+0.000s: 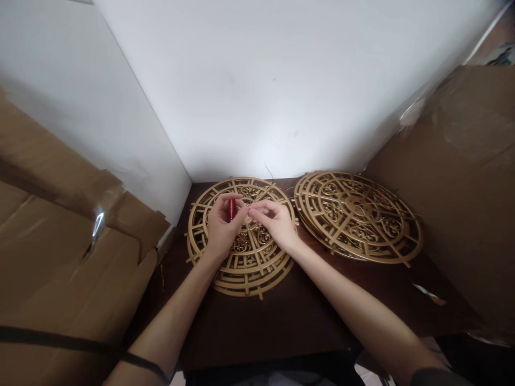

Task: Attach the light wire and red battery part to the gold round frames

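Observation:
My left hand [223, 225] is closed around a small, glossy red rod-like thing [232, 209], whose kind I cannot tell. Its thumb and fingertips meet those of my right hand [277, 222], which is closed in a pinch. Whatever lies between the right fingertips is too small to make out. Both hands are over a stack of round, gold-coloured openwork panels [249, 279] with scroll patterns, and they hide part of its middle. A thin dark wire [269, 172] sticks up behind the stack.
On the dark table [265, 327], a second stack of gold openwork panels [358, 220] lies to the right. A thin pale, pointed piece [428, 294] rests near the right edge. Cardboard [60, 257] stands at the left, more cardboard [454, 177] at the right, and a white wall [273, 91] behind.

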Action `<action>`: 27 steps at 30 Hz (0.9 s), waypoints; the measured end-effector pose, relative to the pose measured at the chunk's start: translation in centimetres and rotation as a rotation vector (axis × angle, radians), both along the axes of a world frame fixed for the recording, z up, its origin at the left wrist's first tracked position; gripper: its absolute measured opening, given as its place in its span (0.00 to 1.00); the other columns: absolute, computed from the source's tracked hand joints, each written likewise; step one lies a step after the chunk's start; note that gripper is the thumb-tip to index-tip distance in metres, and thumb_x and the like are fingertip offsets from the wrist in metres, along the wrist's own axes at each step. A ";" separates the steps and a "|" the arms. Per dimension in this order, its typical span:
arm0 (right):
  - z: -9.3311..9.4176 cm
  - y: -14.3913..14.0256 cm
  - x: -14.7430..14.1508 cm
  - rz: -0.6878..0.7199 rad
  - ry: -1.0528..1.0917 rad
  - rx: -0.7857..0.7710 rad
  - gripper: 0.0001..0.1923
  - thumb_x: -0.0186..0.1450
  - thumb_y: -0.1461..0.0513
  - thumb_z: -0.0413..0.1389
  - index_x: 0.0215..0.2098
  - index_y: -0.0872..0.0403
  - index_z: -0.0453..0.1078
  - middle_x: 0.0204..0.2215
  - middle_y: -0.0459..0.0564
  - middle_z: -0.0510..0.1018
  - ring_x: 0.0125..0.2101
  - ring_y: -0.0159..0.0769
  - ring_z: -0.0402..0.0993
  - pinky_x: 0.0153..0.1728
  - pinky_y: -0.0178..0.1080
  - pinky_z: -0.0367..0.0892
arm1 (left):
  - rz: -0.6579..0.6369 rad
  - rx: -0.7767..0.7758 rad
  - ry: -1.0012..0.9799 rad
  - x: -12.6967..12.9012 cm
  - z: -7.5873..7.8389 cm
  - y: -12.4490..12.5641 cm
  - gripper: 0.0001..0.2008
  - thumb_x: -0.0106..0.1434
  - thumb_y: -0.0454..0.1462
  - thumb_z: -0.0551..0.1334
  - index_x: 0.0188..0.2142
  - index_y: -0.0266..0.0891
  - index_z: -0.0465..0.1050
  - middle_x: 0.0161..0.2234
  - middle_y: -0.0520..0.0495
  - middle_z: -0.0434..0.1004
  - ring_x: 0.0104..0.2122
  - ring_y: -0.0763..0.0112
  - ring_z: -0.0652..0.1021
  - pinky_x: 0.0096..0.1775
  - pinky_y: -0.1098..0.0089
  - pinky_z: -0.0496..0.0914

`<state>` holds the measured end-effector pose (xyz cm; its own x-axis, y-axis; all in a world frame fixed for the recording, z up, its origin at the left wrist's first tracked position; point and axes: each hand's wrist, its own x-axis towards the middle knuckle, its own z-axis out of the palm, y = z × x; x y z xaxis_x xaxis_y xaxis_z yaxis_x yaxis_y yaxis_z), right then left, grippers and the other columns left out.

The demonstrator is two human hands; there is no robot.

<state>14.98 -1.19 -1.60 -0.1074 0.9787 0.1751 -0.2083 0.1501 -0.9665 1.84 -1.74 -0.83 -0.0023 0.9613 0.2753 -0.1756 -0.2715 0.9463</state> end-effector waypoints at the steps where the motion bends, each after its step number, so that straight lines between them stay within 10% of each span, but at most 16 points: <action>1: 0.0 0.0 0.0 -0.001 0.012 0.002 0.12 0.53 0.54 0.64 0.28 0.55 0.72 0.20 0.43 0.73 0.22 0.28 0.68 0.26 0.33 0.63 | 0.000 0.001 0.000 0.0 0.0 0.0 0.12 0.56 0.35 0.64 0.40 0.39 0.67 0.29 0.53 0.67 0.16 0.87 0.61 0.15 0.81 0.55; 27: -0.3 0.1 0.0 0.000 0.114 0.035 0.10 0.56 0.56 0.61 0.31 0.54 0.71 0.17 0.41 0.72 0.20 0.29 0.68 0.28 0.36 0.66 | -0.243 -0.079 0.084 0.3 -0.1 -0.4 0.14 0.63 0.40 0.58 0.48 0.41 0.59 0.22 0.57 0.67 0.11 0.85 0.60 0.12 0.82 0.57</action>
<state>14.98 -1.04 -1.86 -0.0851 0.9716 0.2207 -0.3162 0.1838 -0.9307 2.14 -2.13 -0.89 0.2504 0.9496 0.1886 -0.1468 -0.1553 0.9769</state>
